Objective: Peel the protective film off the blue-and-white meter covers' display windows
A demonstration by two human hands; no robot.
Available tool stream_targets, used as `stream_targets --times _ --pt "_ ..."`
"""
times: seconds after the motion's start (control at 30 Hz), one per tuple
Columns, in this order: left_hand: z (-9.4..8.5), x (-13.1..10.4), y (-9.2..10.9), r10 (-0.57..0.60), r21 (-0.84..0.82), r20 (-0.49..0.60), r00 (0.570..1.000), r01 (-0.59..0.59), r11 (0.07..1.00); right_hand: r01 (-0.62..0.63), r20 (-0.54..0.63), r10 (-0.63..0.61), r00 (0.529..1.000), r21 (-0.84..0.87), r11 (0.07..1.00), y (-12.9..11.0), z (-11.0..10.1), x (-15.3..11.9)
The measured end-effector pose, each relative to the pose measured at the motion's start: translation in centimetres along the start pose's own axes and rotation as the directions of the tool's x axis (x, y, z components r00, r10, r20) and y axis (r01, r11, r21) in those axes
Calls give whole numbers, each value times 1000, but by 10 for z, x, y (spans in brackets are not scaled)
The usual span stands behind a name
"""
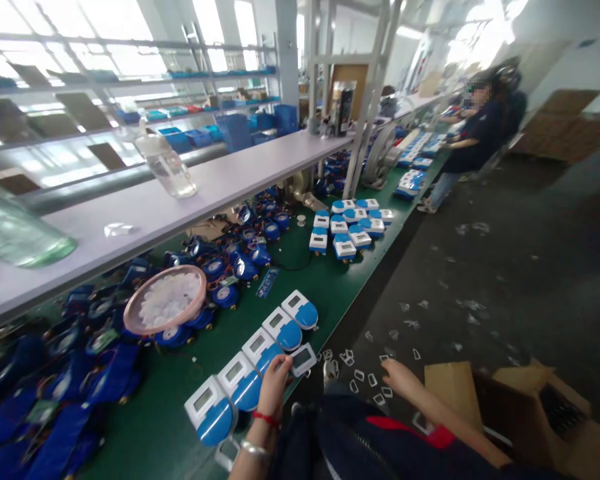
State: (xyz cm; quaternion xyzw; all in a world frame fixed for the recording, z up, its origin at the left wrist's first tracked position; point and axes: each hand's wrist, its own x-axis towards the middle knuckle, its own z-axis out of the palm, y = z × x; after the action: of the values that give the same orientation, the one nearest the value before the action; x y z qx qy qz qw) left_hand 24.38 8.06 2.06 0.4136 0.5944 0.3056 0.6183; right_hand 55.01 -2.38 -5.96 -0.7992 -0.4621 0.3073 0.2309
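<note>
My left hand [276,381], with a red cord and a silver bangle at the wrist, pinches a grey-rimmed rectangular window cover [304,360] at the bench edge. Beside it, a slanting row of blue-and-white meters with small displays lies on the green bench; the nearest is a meter [211,408] at the front left. My right hand [396,375] is out over the floor, past the bench edge, with its fingers drawn together. A small pale bit shows at its fingertips, but whether it is held or lies on the floor is unclear.
Blue meter bodies [230,267] crowd the bench's left side, around a pink bowl [200,293] of white parts. Finished-looking meters [344,248] stand farther along. Frame-shaped scraps [372,380] litter the floor near an open carton [447,393]. A shelf [230,170] holds bottles. Co-workers stand far right.
</note>
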Motion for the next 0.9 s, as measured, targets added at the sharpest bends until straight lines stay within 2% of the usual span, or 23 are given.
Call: stream_targets --times 0.07,0.13,0.23,0.3,0.47,0.6,0.77,0.9 --pt "0 13 -1 7 9 22 1000 -7 1000 38 178 -87 980 265 963 -40 13 19" --pt "2 28 1 2 6 11 1000 -2 1000 -26 347 -176 921 505 863 -90 30 42" --pt "3 50 6 -9 -20 -46 999 8 1000 -66 469 -294 833 612 788 -153 53 76" --pt "2 63 11 -13 -41 -111 994 8 999 -51 514 -339 788 604 796 -178 62 98" --pt "-4 93 14 -18 -96 -245 969 -5 995 -104 635 -374 676 584 805 -201 70 146" --pt "-8 108 3 -59 -137 -343 937 13 990 -219 733 -311 605 529 820 -212 82 171" --pt "-12 115 -10 -78 -146 -411 908 18 989 -335 815 -209 541 437 835 -216 104 185" --pt "-19 121 -14 -19 -31 -406 914 6 999 -307 815 -225 534 435 846 -215 113 194"
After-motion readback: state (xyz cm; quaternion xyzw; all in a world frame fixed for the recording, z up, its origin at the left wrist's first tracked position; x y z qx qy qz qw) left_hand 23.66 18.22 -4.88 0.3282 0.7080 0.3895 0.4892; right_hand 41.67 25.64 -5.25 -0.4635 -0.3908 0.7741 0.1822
